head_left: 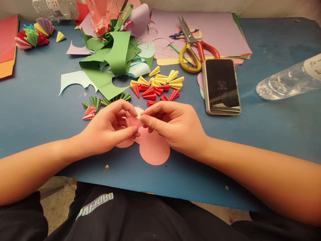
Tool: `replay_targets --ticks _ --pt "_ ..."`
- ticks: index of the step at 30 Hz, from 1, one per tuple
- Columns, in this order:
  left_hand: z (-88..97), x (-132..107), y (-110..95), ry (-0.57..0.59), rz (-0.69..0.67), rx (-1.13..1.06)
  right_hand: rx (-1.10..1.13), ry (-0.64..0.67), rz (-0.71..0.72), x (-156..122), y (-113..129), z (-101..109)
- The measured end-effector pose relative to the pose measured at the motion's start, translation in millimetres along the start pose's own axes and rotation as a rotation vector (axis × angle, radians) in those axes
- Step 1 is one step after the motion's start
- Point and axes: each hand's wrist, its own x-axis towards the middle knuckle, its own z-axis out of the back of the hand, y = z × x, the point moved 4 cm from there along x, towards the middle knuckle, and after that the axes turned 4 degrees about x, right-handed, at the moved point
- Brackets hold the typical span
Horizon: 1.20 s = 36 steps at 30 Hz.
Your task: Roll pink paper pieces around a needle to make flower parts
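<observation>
Over the front middle of the table, my left hand (110, 125) curls its fingers and thumb around a piece of pink paper (132, 123). My right hand (173, 124) pinches a thin stick (154, 108), which slants down across the pink paper towards my left thumb. Whether it is a toothpick or a needle I cannot tell. Beneath both hands lie pink paper circles (154, 149), partly covered by my fingers. Just beyond are small rolled paper cones: red cones (150, 92), yellow cones (160, 79), dark green cones (117, 97) and pink cones (89, 112).
Green paper scraps (110, 60) lie behind the cones. Yellow-and-red scissors (192, 47) rest on purple sheets (215, 30). A phone (222, 87) and a clear bottle (288, 78) are at right. Joined coloured cones (35, 35) sit back left beside red sheets (7, 40).
</observation>
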Motion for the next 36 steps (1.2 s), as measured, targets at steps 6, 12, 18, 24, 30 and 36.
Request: replay_targets --ticks 6,12,18,24,30,36 --pt "2.3 1.1 -2.3 -0.015 0.106 -0.129 0.098 0.103 -0.059 3.2 -7.8 0.6" --pt "3.0 -1.6 2.7 0.033 0.195 -0.217 -0.026 0.15 0.141 4.1 -6.8 0.4" --pt "0.3 -1.0 0.4 0.048 0.201 -0.242 -0.137 0.157 0.316 3.8 -5.9 2.4" --pt "-1.8 -0.4 -0.7 0.076 0.206 -0.23 -0.131 0.148 0.395 3.4 -7.7 5.1" --pt "-1.0 -0.6 0.8 0.09 0.224 -0.252 -0.136 0.211 0.415 3.1 -4.8 2.7" --pt "-0.9 0.7 0.6 0.078 0.227 -0.219 -0.151 0.216 0.345 1.1 0.0 0.4"
